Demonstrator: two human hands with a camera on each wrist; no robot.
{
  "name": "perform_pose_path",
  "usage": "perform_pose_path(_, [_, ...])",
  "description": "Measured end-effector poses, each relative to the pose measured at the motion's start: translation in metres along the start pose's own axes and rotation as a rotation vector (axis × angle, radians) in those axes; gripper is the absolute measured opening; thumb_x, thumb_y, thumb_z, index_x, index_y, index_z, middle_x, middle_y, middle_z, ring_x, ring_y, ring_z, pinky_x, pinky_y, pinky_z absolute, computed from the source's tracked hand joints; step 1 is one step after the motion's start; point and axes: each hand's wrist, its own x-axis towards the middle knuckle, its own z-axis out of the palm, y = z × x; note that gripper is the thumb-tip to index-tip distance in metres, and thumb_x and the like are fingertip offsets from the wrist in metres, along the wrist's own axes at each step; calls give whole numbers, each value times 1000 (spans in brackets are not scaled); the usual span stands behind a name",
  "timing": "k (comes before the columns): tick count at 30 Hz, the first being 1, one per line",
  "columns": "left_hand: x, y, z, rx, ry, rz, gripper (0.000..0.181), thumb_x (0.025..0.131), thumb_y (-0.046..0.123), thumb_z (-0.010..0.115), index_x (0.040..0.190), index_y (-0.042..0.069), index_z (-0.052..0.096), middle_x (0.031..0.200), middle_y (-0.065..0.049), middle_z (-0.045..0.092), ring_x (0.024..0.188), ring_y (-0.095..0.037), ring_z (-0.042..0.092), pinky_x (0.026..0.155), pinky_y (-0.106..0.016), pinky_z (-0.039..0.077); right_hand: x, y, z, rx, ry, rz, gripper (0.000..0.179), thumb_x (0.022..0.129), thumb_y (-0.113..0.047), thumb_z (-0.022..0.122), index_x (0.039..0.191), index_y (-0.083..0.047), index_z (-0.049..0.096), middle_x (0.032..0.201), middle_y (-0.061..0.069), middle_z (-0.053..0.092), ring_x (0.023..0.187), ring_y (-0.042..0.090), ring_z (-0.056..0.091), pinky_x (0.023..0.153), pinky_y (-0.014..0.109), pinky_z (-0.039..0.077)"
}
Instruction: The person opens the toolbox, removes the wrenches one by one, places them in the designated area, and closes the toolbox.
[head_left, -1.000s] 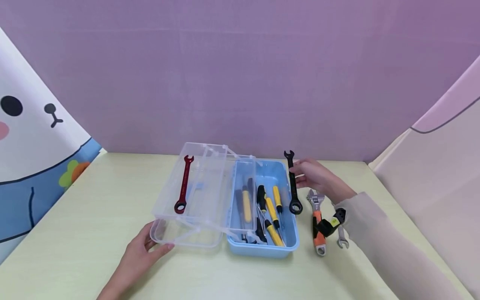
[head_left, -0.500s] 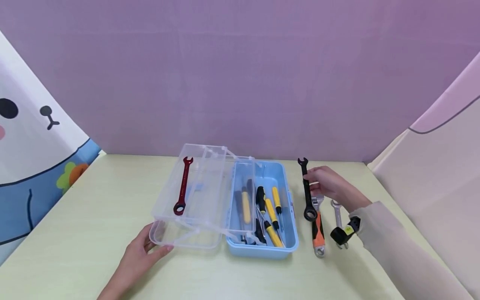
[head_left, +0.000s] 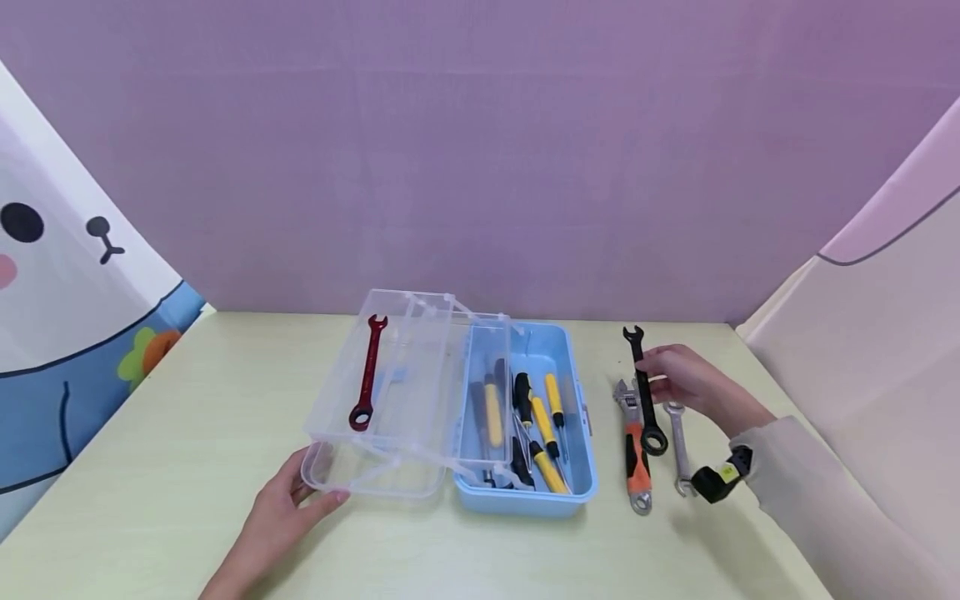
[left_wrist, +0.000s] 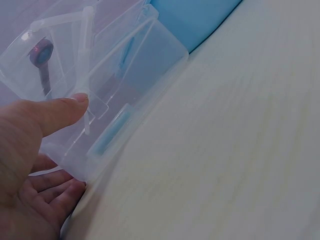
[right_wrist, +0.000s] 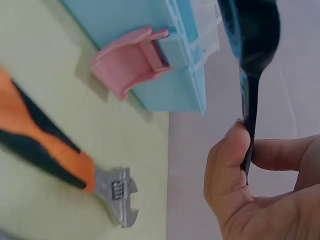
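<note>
On a black wrist device [head_left: 711, 486] behind the right hand [head_left: 688, 380] I can spot a yellow label [head_left: 727, 472], its marks too small for me to read. That right hand has thumb and fingers closed in a pinch round the shaft of a black wrench [head_left: 646, 407], the forked end pointing away from the person and the ring end towards them. Just left of the hand and nearer the person lies an adjustable wrench [head_left: 636, 460] with an orange and black grip; whether the held ring touches it, I can't tell. A silver wrench [head_left: 679, 443] lies on the near side of the same hand. Further left stands a blue box [head_left: 525, 502] of yellow and black screwdrivers [head_left: 543, 421], a pink latch [right_wrist: 127, 62] on the side facing that hand. The left hand [head_left: 273, 510] holds the near corner of a clear lid [head_left: 401, 481], thumb over it, fingers bent loosely below. Beyond that hand, to its right, a red wrench [head_left: 369, 371] lies on a clear tray [head_left: 423, 392]
</note>
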Motion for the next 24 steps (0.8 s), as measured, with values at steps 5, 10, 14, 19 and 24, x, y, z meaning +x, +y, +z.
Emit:
perform_pose_path(5, [0, -1, 1, -10, 1, -3, 74, 83, 21, 74, 140, -3, 34, 139, -35, 42, 123, -45, 50, 92, -38, 53, -5, 8, -7, -6, 2, 9, 13, 96, -5, 41, 89, -9, 51, 73, -7, 51, 59, 5, 56, 55, 17, 52])
perform_pose_path(10, [0, -1, 1, -9, 1, -5, 74, 83, 21, 74, 140, -3, 35, 138, -35, 42, 123, -45, 50, 93, -38, 53, -9, 17, -13, -11, 11, 23, 15, 98, -8, 41, 87, -10, 51, 72, -7, 51, 60, 5, 56, 55, 18, 52])
perform_pose_path(14, [0, 0, 0, 5, -1, -12, 74, 83, 22, 74, 140, -3, 35, 139, -34, 43, 124, -44, 50, 93, -39, 53, -12, 25, -19, -18, 20, 33, 11, 98, -8, 41, 91, -8, 49, 74, -6, 50, 62, 6, 56, 56, 19, 53])
perform_pose_path(19, [-1, 1, 0, 9, -8, -22, 75, 83, 23, 74, 141, -3, 34, 139, -34, 42, 124, -44, 49, 93, -38, 53, -17, 34, -25, -18, 23, 32, 8, 97, -8, 42, 92, -9, 49, 74, -6, 52, 62, 5, 56, 57, 19, 54])
perform_pose_path(24, [-1, 1, 0, 11, -13, -27, 75, 84, 23, 74, 141, -3, 33, 140, -34, 41, 125, -44, 49, 93, -37, 53, -21, 45, -35, 11, 26, 36, 13, 97, -9, 42, 89, -12, 51, 73, -7, 53, 64, 5, 58, 59, 19, 54])
